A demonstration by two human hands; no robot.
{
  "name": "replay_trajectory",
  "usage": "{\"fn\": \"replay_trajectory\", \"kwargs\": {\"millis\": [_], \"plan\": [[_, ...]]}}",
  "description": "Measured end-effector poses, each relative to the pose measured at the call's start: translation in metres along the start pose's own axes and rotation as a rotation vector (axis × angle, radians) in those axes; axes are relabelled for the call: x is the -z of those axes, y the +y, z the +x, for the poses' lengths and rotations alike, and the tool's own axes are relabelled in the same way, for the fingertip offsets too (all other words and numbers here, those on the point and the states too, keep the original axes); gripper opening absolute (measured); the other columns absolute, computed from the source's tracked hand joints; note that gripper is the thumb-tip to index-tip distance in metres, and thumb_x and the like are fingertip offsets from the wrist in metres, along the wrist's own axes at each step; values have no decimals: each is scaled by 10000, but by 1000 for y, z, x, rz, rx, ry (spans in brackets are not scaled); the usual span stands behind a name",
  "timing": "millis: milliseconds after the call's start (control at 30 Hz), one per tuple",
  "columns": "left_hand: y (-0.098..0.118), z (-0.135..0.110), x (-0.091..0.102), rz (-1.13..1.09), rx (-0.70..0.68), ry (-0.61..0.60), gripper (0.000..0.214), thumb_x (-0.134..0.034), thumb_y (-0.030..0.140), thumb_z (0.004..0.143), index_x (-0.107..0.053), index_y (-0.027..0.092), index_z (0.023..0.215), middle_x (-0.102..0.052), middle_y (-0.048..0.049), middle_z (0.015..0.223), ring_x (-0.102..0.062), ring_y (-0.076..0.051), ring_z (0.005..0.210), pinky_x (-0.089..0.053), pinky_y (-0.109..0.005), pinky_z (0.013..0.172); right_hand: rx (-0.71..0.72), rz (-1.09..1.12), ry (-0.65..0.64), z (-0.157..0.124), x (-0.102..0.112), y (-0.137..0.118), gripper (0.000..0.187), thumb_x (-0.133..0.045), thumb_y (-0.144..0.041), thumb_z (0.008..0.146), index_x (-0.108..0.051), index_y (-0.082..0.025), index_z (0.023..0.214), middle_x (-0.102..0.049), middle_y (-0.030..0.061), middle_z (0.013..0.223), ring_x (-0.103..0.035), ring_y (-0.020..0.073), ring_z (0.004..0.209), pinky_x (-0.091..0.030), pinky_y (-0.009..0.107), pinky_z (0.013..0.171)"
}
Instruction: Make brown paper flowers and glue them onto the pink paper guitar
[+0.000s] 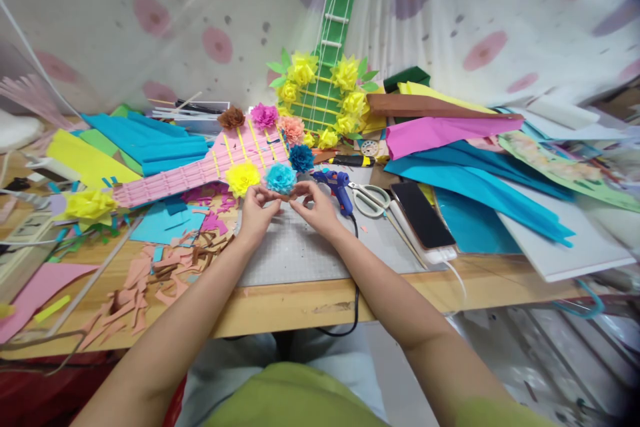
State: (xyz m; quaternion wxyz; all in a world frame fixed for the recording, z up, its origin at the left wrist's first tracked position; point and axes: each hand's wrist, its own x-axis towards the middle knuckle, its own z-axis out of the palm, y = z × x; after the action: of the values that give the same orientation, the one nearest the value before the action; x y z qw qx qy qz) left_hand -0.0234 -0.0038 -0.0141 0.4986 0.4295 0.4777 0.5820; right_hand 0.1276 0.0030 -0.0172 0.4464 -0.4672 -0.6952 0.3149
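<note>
My left hand [257, 212] and my right hand [316, 208] meet over the grey cutting mat, thumbs and fingers pinched together. Between the fingertips is a small brownish strip [285, 198], mostly hidden, which looks like paper. Just beyond the fingers lies a pink paper guitar [173, 180] with yellow strings. Around its body sit paper flowers: a light blue flower [281, 177], a yellow flower [243, 178], a dark blue flower [302, 158], a salmon flower [291, 130], a magenta flower [264, 115] and a brown flower [231, 117].
A blue glue gun [340, 188], scissors [370, 199] and a phone [423, 215] lie right of my hands. Paper scraps [145, 273] cover the left side. Behind stands a green paper guitar [320, 103]. Crepe paper sheets [480, 173] are heaped at the right.
</note>
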Motion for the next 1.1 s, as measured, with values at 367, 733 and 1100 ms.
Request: {"fn": "replay_trajectory", "kwargs": {"millis": [367, 733, 1100], "plan": [[3, 0, 2, 184, -101, -156, 418, -706, 270, 587, -497, 205, 944, -688, -47, 948, -669, -189, 862, -544, -265, 592, -16, 52, -107, 0, 2, 1, 220, -530, -204, 751, -491, -214, 967, -628, 2, 828, -606, 129, 725, -500, 277, 689], [-2, 0, 6, 340, -189, -99, 244, -669, 278, 664, -554, 193, 861, -685, -22, 764, -678, -170, 739, -518, -262, 614, 225, -204, 157, 0, 24, -5, 129, -487, -261, 830, -559, -207, 922, -635, 58, 864, -600, 170, 783, -500, 327, 750], [16, 31, -21, 65, -226, 202, 320, -644, 245, 655, -405, 214, 866, -613, -5, 799, -657, -155, 775, -519, -225, 557, -124, -340, 263, 13, 64, 36, 520, -673, -501, 689, -560, -151, 1056, -617, 136, 1060, -577, 267, 1014, -454, 438, 904]]}}
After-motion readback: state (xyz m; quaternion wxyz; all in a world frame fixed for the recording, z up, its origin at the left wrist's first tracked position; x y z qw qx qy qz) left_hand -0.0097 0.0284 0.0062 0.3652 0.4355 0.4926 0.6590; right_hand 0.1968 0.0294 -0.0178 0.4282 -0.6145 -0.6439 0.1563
